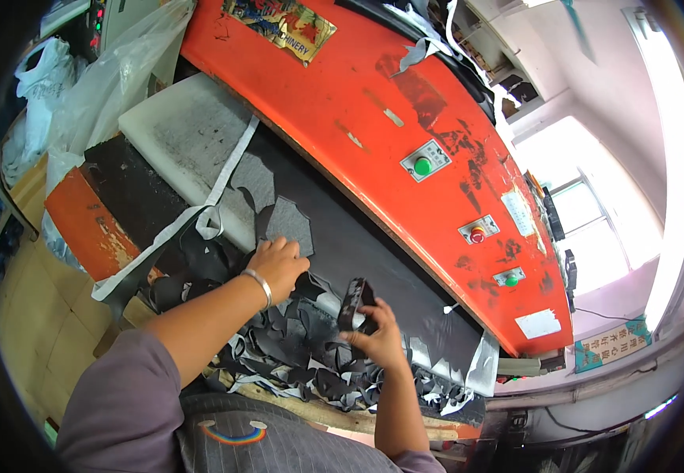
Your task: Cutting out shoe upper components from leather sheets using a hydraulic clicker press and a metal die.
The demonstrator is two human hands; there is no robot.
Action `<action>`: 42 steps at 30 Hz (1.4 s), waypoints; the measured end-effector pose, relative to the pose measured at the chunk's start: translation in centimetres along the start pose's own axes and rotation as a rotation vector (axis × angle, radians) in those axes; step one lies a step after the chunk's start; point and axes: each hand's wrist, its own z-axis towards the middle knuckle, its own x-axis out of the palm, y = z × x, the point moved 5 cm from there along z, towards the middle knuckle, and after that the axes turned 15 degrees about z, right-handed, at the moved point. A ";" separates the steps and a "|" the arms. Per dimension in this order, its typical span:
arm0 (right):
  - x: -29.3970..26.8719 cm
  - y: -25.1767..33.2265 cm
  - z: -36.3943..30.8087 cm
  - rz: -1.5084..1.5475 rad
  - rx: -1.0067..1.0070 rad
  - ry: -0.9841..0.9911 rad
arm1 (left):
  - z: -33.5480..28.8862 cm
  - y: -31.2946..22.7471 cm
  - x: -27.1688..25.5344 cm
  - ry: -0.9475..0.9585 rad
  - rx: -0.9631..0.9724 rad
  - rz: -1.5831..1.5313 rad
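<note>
Holds dark block (349, 304) in R hand (377, 340), on near side of red beam (358, 158), w/ fingers (385, 312) clamped on it. Has L hand (279, 270) down at edge of grey pc (288, 222), also near side of red beam, further L; can't tell state of L fingers, w/ tips hidden. See black bench (358, 236) along red beam, dark scraps (299, 335) heaped farther out from beam, white pad (172, 130) near beam's L end.

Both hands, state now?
Left hand: curled; whether it holds anything can't be told.
Right hand: closed, holding a dark block-shaped piece.
</note>
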 end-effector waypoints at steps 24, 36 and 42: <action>2.0 1.7 8.5 -0.239 -0.368 -0.050 | -4.1 -2.0 -3.4 -0.065 -0.095 -0.210; 2.3 -4.0 5.4 -0.178 -0.117 -0.156 | -1.0 -2.5 3.1 -0.062 0.056 -0.178; 2.4 -3.7 4.3 -0.201 -0.087 -0.175 | -1.5 -2.2 3.2 -0.022 0.082 -0.203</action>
